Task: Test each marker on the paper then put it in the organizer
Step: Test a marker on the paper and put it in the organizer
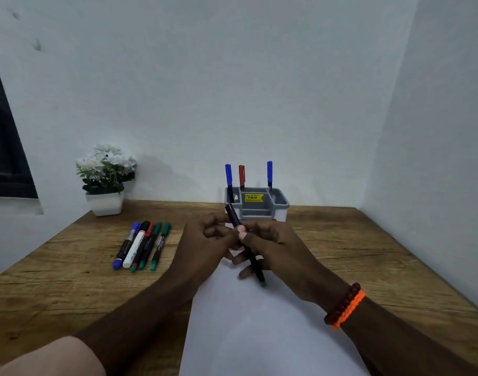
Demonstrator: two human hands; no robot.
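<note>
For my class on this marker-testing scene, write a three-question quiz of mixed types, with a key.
1. How many markers stand in the organizer?
2. True or false: the held marker has its green end pointing toward the person.
3. The loose markers lie on the table: A) left of the paper, B) on the paper, C) behind the flower pot.

Key:
1. Three: two blue-capped, one red-capped.
2. True; the left hand and right hand both grip it above the paper.
3. A.
</note>
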